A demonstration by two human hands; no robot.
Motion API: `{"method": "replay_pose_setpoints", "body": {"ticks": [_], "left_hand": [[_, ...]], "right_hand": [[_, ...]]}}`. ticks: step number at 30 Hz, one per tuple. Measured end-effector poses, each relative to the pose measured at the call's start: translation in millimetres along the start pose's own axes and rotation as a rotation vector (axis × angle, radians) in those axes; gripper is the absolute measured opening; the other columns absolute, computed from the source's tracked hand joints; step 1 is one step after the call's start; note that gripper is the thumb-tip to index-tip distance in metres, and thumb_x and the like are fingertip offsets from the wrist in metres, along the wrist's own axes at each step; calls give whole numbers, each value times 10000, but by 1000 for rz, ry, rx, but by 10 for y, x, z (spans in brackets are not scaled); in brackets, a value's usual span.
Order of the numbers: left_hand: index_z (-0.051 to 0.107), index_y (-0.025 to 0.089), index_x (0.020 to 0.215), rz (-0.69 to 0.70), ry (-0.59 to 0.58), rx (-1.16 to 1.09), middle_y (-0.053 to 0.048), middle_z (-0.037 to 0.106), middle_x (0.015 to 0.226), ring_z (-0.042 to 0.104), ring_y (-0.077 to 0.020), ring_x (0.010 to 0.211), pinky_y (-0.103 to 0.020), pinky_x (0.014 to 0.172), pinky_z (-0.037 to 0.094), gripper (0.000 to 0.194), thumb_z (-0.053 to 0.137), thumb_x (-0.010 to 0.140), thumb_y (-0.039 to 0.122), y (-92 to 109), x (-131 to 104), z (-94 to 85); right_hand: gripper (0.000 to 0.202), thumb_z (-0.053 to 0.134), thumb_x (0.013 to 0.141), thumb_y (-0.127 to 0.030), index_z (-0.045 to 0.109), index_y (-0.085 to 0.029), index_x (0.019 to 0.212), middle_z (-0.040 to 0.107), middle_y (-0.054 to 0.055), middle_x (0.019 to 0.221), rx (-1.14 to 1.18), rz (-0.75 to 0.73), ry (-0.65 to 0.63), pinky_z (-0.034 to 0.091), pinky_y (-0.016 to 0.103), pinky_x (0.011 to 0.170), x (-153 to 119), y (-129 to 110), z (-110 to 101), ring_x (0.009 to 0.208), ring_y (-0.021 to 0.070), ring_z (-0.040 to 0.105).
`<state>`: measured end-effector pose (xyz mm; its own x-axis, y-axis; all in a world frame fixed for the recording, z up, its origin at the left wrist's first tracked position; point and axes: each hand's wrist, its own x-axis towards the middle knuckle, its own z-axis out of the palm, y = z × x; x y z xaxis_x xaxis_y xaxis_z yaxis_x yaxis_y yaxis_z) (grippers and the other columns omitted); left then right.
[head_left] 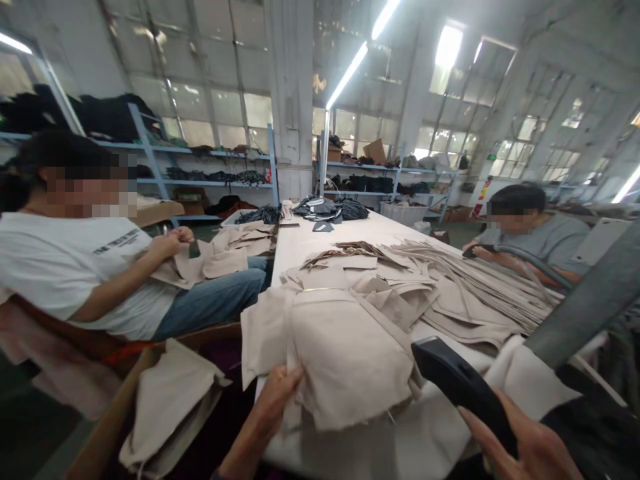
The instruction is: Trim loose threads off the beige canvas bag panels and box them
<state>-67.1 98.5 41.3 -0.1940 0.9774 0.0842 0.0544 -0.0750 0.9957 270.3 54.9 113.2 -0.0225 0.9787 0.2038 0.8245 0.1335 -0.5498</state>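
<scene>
At the near edge of the table, my left hand (280, 393) pinches the lower left edge of a beige fabric piece (350, 360). That piece looks sewn and layered, and it drapes over the table's edge. In my right hand (530, 440) is a black hand-held tool (457, 370), shaped like an electric clipper, with my fingers wrapped round its lower end. The tool's blunt tip points up and left, just right of the fabric and apart from it. Behind the piece lies a heap of similar beige pieces (395, 293).
Long beige strips (480, 273) cover the table's right side. A box (107, 427) at lower left holds a beige piece (173, 407). A slanted grey post (590, 300) stands at right. One person (125, 280) sits at left, another (550, 233) at right. Dark items (325, 208) lie farther back.
</scene>
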Motion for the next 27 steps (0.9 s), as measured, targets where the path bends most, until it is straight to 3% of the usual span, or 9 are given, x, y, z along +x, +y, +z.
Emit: {"method": "replay_pose_setpoints", "body": {"ticks": [2,3,6,9,12,17,22,27], "left_hand": [[680,105,664,-191,-139,-64,-69,663,571,615,-223,561,-350,578,506,242,633,676,342,-146,-58,54],[684,103,727,-216,-150,-91,-72,685,636,630,-225,622,-347,628,508,243,649,671,337,-160,-47,41],[662,101,896,-101,-4,-132,-82,705,793,637,-226,763,-330,704,499,313,667,670,318,-56,83,-36],[639,84,952,-70,95,-184,-85,704,788,632,-205,704,-308,651,497,369,668,665,315,75,175,-19],[645,84,922,-86,57,-299,-70,701,741,617,-171,609,-279,595,489,335,668,649,276,106,115,83],[662,112,902,-99,-34,-581,-53,708,767,646,-183,676,-277,646,500,320,661,583,132,-22,-140,168],[674,116,917,-200,71,-716,-69,713,799,652,-195,724,-304,694,504,303,707,629,206,-196,-417,246],[669,140,916,-160,229,-709,-42,703,804,639,-194,789,-296,728,485,303,708,630,231,-254,-449,362]], "right_hand": [[290,442,834,-488,541,-228,918,671,38,738,6,-43,-18,495,218,579,23,-31,12,671,191,657],[285,438,843,-475,540,-223,928,671,41,749,14,-74,-31,494,222,583,41,-69,33,673,190,654],[270,436,860,-423,535,-199,974,672,64,810,40,-195,-67,493,232,614,89,-259,114,727,197,652],[245,424,874,-375,525,-186,993,662,71,827,64,-302,-123,482,241,626,98,-510,186,738,195,639],[205,418,880,-360,517,-189,933,632,43,732,33,-334,-193,447,250,589,84,-759,295,657,182,608],[217,444,867,-372,521,-172,905,609,52,710,-98,-306,-236,400,269,586,139,-1012,620,671,207,587],[228,468,863,-356,525,-142,921,618,83,731,-170,-273,-253,371,272,598,214,-1064,839,688,217,587],[198,472,861,-337,507,-149,913,624,69,713,-134,-279,-243,340,266,567,93,-1108,797,661,211,598]]}}
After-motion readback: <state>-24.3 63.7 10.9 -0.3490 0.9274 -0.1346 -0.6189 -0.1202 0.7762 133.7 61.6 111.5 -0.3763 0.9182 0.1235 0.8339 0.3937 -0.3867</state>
